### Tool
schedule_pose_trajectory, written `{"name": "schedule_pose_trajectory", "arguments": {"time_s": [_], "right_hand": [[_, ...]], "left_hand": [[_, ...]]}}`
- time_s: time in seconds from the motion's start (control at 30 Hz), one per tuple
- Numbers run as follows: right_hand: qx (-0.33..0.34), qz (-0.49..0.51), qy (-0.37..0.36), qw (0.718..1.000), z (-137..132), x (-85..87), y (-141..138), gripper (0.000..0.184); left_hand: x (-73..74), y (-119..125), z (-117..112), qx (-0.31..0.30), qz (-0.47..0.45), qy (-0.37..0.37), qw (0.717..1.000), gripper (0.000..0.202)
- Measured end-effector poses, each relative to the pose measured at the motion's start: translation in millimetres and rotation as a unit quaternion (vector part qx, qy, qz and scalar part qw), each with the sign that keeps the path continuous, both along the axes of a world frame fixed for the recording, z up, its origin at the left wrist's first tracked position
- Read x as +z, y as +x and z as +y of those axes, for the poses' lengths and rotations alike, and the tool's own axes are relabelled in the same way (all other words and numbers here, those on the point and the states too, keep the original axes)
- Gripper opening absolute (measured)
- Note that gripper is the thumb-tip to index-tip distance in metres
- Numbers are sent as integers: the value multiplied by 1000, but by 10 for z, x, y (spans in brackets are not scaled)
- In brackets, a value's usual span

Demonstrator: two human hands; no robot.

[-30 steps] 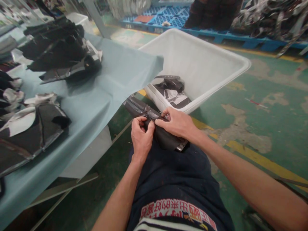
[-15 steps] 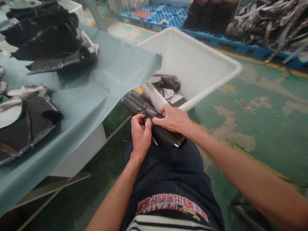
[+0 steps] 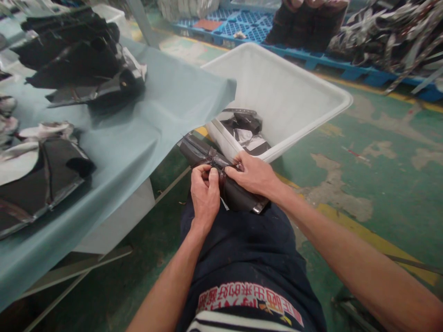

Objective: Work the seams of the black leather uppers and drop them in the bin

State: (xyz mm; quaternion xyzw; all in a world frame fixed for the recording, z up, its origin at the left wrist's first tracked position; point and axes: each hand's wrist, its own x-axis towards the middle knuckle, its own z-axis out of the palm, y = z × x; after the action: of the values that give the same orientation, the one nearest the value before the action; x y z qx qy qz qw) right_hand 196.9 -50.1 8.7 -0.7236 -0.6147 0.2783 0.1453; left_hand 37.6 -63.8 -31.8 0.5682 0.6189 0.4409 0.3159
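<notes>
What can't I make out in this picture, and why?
All in the head view:
Exactly what the left hand and right hand pinch on the bundle: their fingers cover it.
The bundle's underside: it faces away.
The bin's full contents: its near wall and the cloth block the view.
The near pile: cut off by the left edge.

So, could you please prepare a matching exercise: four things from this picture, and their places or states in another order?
1. Dark bundle
2. Bin
3. Pallet
4. Table cover

A. White, with some dark pieces inside
B. Under a dark stack
C. In the left hand and right hand
D. Blue, beyond the bin

Pairs: 1-C, 2-A, 3-D, 4-B
</notes>
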Motion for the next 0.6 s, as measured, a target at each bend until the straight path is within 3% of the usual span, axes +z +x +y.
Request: {"name": "schedule_pose_trajectory", "arguments": {"time_s": [0.2,0.43,0.6], "right_hand": [[-7,65,-20,998,8,-2,57,33],[-4,162,-14,987,9,-99,98,30],[6,132,-30,991,40,-3,119,28]], "left_hand": [[38,48,52,42,14,-32,999,45],[46,-45,70,-7,17,-42,999,39],[184,1,105,17,98,-62,993,32]]}}
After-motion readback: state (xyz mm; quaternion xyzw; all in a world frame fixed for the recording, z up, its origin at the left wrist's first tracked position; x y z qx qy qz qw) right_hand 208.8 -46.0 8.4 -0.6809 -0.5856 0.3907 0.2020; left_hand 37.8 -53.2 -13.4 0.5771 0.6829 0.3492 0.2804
